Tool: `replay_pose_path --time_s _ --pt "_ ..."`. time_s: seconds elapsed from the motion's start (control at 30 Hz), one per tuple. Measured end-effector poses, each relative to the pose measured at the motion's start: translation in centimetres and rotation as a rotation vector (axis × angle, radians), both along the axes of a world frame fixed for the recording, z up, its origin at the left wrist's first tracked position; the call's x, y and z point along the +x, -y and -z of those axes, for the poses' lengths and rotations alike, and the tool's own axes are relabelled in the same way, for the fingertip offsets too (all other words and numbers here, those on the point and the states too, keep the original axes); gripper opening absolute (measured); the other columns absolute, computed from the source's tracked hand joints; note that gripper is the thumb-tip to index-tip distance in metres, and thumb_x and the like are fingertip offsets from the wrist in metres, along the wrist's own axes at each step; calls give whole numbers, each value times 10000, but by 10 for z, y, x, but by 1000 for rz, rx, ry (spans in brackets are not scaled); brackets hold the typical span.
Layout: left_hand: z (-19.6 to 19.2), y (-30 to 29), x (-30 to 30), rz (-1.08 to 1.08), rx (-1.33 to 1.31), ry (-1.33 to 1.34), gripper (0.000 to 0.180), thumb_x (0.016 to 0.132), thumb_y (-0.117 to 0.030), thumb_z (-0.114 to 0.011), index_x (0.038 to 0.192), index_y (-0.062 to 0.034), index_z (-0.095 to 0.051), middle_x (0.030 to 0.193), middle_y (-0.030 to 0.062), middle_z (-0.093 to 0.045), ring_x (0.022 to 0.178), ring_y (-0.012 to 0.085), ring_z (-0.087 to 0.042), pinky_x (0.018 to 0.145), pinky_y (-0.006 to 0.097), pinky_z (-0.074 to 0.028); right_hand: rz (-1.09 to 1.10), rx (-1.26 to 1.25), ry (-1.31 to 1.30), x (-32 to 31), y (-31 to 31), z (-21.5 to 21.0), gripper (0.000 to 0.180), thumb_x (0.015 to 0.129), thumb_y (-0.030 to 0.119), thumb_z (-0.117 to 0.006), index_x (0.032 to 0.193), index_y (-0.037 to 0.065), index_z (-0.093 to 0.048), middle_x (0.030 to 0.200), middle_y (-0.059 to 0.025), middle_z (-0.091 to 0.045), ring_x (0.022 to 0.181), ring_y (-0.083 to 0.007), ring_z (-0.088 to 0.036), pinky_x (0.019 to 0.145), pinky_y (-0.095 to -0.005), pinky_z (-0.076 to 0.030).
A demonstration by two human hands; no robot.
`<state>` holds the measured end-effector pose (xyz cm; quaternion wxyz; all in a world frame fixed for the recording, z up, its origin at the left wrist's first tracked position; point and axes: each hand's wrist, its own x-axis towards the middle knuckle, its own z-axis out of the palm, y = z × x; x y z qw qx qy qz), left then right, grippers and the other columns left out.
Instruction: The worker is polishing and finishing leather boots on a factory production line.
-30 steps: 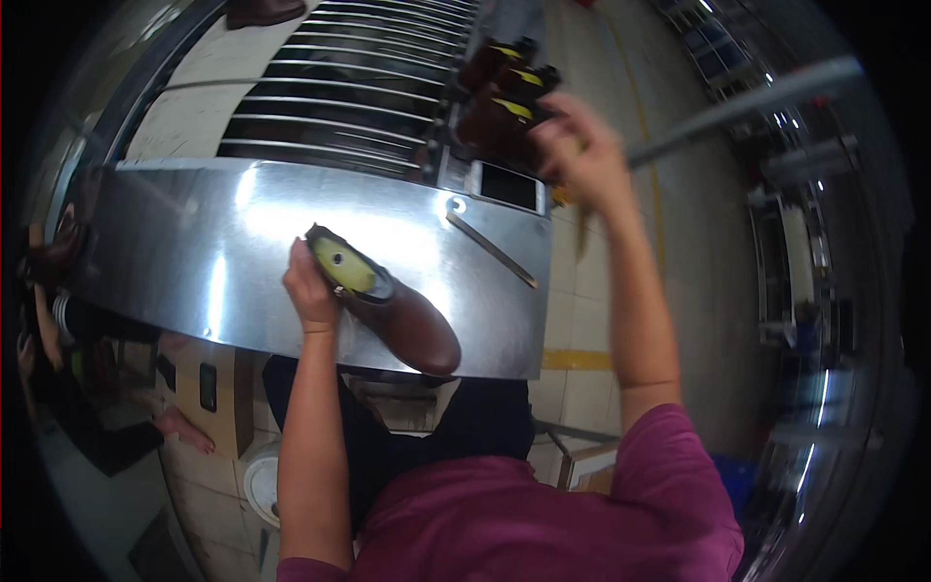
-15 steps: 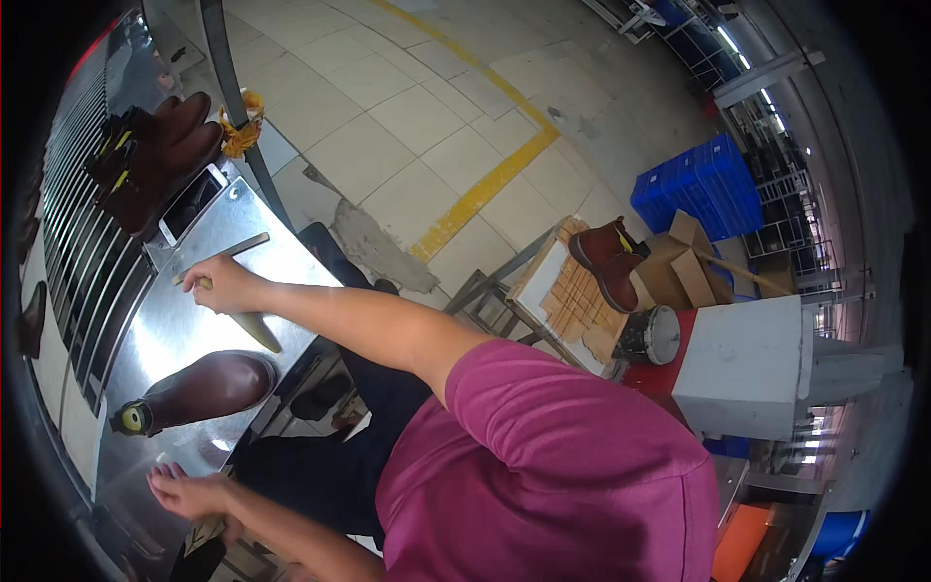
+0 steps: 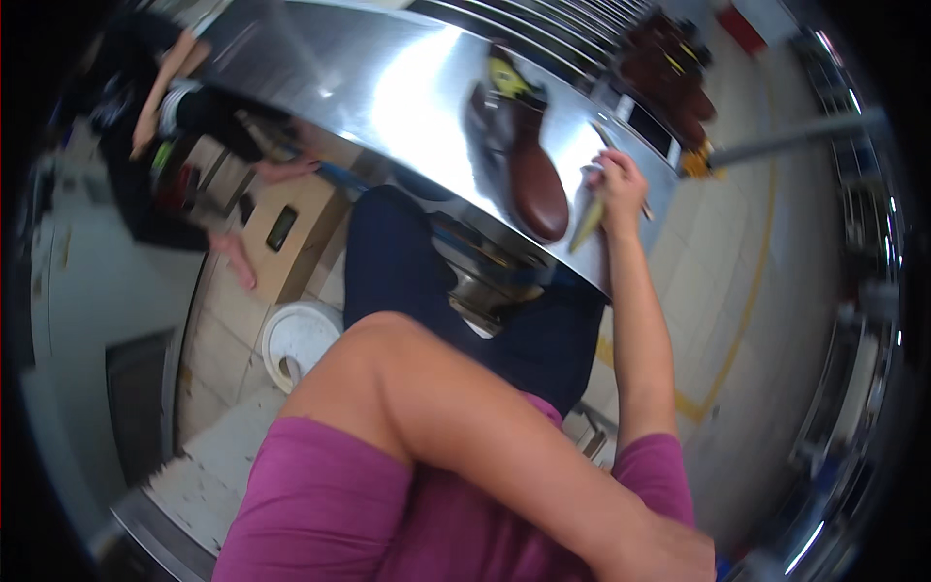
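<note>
On the steel table [image 3: 320,58] a brown ankle boot [image 3: 536,184] lies tilted, its toe toward me and a yellow-green patch at its collar. Right of it, my right hand [image 3: 621,186] has its fingers closed on a tapered yellow-green strip [image 3: 588,223], whose kind I cannot make out. A thin dark stick [image 3: 601,134] passes under that hand. My left arm crosses my body, and my left hand [image 3: 669,555] is low at the right, close to my right sleeve. Its fingers are hidden and blurred.
A phone-like device [image 3: 648,126] and more brown boots [image 3: 669,73] sit at the table's far right, near a rack of bars [image 3: 543,24]. At left another person [image 3: 145,126] sits by a cardboard box [image 3: 301,242]. A white bucket [image 3: 301,339] stands near my leg.
The view has swung left. My left hand has gone from beside the table, across my body, to my right arm. My right hand still holds the yellow-green strip by the boot.
</note>
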<state>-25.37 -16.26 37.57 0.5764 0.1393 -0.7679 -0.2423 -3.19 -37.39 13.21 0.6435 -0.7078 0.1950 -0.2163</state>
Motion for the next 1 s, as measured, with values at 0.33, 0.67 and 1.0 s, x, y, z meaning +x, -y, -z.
replay_pose_path --time_s 0.33,0.67,1.0 --pt "24 -97 105 -747 37 -120 313 1001 -207 -596 1220 16 -597 1151 144 -649 1032 248 -650 849 388 -539 -408 288 18 31 63 60 96 951 39 -614 1020 6 -672 992 -118 -703 771 -161 -668 624 -262 -531" --pt "-41 -73 323 -1330 -76 -643 294 1038 -166 -577 1251 37 -582 1171 146 -663 988 214 -679 847 341 -571 73 167 168 -8 -12 22 144 932 42 -568 1029 35 -674 882 -55 -671 656 -105 -604 541 -256 -496" --pt "186 -21 268 -1948 508 -596 1115 799 -380 -878 1592 -7 -189 1632 291 -216 1513 440 -250 1233 528 -217 65 176 107 -7 -22 1 189 956 44 -546 1080 -35 -664 942 -96 -693 666 -112 -615 605 -271 -519"
